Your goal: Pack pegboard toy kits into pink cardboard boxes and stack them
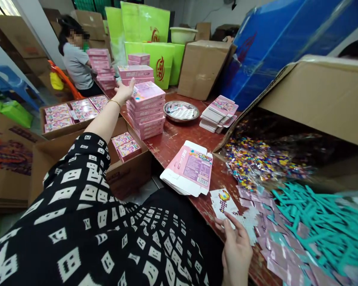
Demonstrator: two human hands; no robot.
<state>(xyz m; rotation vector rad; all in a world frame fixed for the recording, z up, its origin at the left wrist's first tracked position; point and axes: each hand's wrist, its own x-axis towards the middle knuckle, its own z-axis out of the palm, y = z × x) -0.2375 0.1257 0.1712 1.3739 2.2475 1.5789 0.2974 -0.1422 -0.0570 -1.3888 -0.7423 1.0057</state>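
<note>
My left hand (pixel 125 92) is stretched out to a stack of flat pink boxes (pixel 146 113), its fingers apart beside the top box. Behind it stands another pile of pink boxes (pixel 135 72). Low at the right, my right hand (pixel 238 248) has its fingertips closed on the lower edge of white cards printed with a pixel wand pattern (pixel 223 201). Clear white plastic pieces (pixel 248 222) lie beside those fingers. Between the hands, several unfilled pink box sleeves (pixel 189 169) lie flat on the red table (pixel 170 137).
A metal dish (pixel 181 111) and piled printed cards (pixel 218 113) stand further back. At right are bags of colored beads (pixel 253 161), teal plastic sticks (pixel 325 226) and pink packets (pixel 282 254). Cartons (pixel 128 178) with boxes stand left; another person (pixel 76 59) sits beyond.
</note>
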